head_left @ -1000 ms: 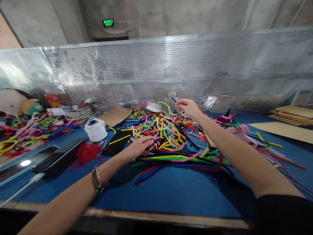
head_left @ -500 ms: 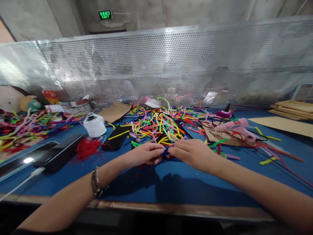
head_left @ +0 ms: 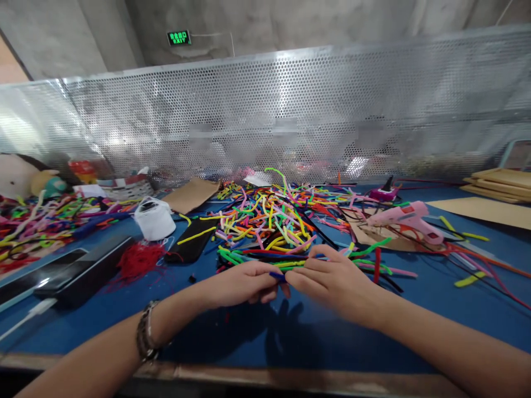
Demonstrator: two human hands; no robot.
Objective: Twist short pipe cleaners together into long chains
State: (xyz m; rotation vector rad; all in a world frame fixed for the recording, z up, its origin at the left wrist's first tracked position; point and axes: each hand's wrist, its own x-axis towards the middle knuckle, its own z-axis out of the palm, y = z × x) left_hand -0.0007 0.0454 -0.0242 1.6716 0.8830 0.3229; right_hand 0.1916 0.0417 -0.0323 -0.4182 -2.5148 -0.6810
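Pinching a blue stem (head_left: pixel 277 276) is the left hand (head_left: pixel 251 283) — the right hand (head_left: pixel 334 281) meets its tip, grip unclear (bright pile (head_left: pixel 271 214) behind).

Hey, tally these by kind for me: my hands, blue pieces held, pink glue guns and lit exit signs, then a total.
Hands: 2, left hand and right hand
Blue piece held: 1
Pink glue gun: 1
Lit exit sign: 1
Total: 5

1 L hand (head_left: pixel 253 282), 1 R hand (head_left: pixel 332 275), 1 dk blue pc (head_left: pixel 277 276), 1 glue gun (head_left: pixel 409 217), 1 exit sign (head_left: pixel 178 37)
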